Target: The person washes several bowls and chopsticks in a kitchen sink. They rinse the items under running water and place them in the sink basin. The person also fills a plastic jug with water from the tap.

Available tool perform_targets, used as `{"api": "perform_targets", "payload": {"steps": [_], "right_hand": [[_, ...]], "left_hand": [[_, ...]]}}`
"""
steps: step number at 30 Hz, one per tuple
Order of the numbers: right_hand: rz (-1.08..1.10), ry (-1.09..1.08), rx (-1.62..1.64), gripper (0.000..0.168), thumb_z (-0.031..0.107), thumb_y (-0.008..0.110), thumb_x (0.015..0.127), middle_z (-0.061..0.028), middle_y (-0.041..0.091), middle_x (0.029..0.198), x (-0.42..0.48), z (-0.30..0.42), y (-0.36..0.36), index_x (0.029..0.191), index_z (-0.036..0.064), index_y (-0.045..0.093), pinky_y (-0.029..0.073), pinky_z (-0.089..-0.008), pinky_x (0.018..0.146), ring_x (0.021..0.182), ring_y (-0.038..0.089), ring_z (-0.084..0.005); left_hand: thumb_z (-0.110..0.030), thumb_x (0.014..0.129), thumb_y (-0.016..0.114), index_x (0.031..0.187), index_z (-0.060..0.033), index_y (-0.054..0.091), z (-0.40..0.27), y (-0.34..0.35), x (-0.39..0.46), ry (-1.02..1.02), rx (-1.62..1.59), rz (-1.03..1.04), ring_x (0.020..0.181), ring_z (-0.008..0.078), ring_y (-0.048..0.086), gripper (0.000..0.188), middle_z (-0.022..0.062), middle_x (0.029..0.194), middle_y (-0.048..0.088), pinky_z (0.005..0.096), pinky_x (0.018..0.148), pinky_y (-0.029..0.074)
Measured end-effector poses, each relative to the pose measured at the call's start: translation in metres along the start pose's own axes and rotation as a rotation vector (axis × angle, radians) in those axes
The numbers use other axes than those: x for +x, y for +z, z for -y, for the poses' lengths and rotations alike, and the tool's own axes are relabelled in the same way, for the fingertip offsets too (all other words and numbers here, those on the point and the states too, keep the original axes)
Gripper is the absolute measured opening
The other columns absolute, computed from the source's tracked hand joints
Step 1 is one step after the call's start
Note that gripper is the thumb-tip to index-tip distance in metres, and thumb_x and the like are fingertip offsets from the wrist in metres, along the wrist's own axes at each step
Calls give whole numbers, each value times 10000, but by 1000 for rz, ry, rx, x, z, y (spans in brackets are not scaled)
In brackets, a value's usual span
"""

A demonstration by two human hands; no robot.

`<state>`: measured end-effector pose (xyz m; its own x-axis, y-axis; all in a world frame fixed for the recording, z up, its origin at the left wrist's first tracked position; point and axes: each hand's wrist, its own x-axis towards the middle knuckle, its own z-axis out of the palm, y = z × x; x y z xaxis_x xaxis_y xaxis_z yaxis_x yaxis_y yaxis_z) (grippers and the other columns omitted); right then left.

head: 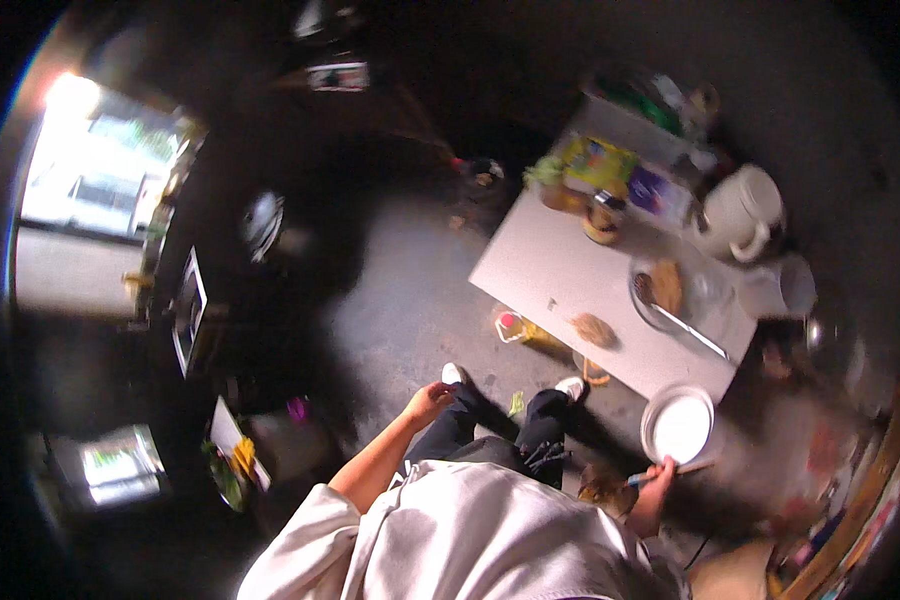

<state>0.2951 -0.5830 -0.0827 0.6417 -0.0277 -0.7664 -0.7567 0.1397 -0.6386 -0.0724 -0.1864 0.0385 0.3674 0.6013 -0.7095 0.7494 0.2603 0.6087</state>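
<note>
My right hand [661, 480] grips the near rim of a round white bowl [681, 426], just off the near corner of the white table. A thin stick-like utensil [694, 466] with a bluish end crosses at the same hand; blur hides what kind it is. Away from the table, my left hand [429, 405] hangs in front of my dark trousers, its fingers loosely bent and nothing visible in it. On the table [525, 262] lies a brown, fibrous-looking lump [594, 331]. Beyond it, a knife [690, 330] rests across a round dish [645, 311] with a brown piece of food [667, 286].
A white pitcher [742, 210], a translucent container [784, 286], a dark-lidded jar [604, 219] and a yellow package [598, 163] crowd the table's far side. An oil bottle [511, 327] with a red cap stands on the floor. A brown animal [604, 491], perhaps a cat, is beside my right arm.
</note>
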Motion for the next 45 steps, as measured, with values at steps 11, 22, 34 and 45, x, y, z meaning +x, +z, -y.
{"api": "perform_targets", "payload": {"steps": [11, 22, 34, 45], "right_hand": [[103, 69, -292, 296, 298, 617, 731, 28, 319, 568, -165, -56, 88, 685, 128, 379, 311, -226, 469, 500, 340, -82], [526, -166, -848, 197, 135, 623, 676, 7, 390, 510, -233, -194, 399, 667, 93, 430, 317, -240, 341, 389, 364, -98], [1109, -437, -1137, 149, 151, 572, 683, 9, 417, 473, -495, -388, 725, 625, 55, 474, 330, -235, 342, 351, 386, -97], [1467, -674, -1434, 189, 169, 581, 641, -13, 471, 494, -751, -595, 919, 581, -6, 542, 321, -273, 415, 425, 440, -115]], "left_hand": [[-111, 794, 518, 1045, -32, 607, 165, -141, -67, -52, -252, -342, 863, 172, 617, 278, 96, 910, 655, 286, 796, 466], [-43, 792, 485, 955, -16, 620, 429, -229, -189, -346, -937, -1006, 719, 148, 604, 213, 93, 803, 638, 269, 635, 485], [-102, 877, 479, 1065, -50, 574, 426, -364, -197, -317, -1334, -1070, 766, 111, 592, 216, 55, 916, 623, 221, 590, 430], [-161, 866, 493, 1115, -60, 542, 444, -552, -204, -222, -1569, -1326, 864, 136, 600, 273, 74, 1007, 611, 244, 741, 462]]}}
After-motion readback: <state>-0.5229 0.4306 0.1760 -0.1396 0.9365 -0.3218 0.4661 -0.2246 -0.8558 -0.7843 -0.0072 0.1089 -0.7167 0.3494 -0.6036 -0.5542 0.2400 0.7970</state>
